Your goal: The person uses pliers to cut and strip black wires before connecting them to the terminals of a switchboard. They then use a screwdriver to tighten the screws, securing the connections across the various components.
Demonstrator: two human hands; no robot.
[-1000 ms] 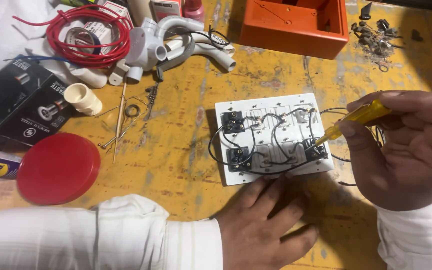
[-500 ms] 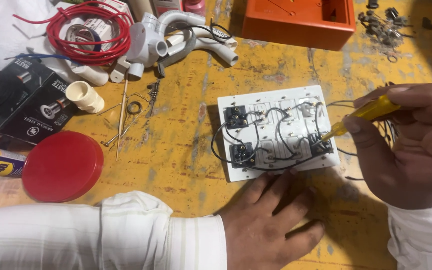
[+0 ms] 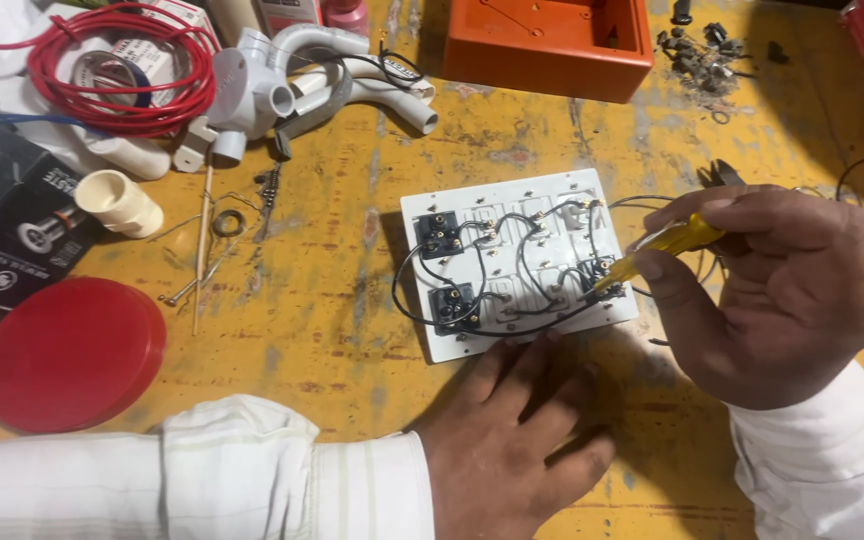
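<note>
**Inspector:** Report the hands and the workpiece.

**Operator:** I see the white switch plate [image 3: 517, 262] lying back-side up on the yellow desk [image 3: 332, 330], centre of the frame. My left hand [image 3: 517, 450] lies flat on the desk at the lower centre, fingers [image 3: 552, 385] spread and empty, their tips touching the plate's lower edge. My right hand [image 3: 767, 300], at the right of the frame, is closed around a yellow screwdriver [image 3: 667, 245], whose tip sits at the black switch module [image 3: 600, 272] near the plate's right edge.

**Inspector:** How will the plate handle?

**Operator:** I judge it light and stiff, a thin plastic panel. It would likely slide on the worn desk under sideways tool pressure, hence the bracing at its edge. The black wires [image 3: 482, 290] looped across its back look thin and springy; I would not lift by them, since the terminals could pull loose.

**Inspector:** Where would you take hold?

**Operator:** By the bare white rim, at the lower edge or the left side, where there are no wires. The modules and screw terminals I would leave alone.

**Inspector:** Surroundings?

**Operator:** An orange box [image 3: 547, 40] at the top centre, white conduit bends [image 3: 352, 85] and a red wire coil [image 3: 117, 65] at the upper left, a red round lid [image 3: 72, 352] at the lower left. All lie well apart from the plate.
</note>
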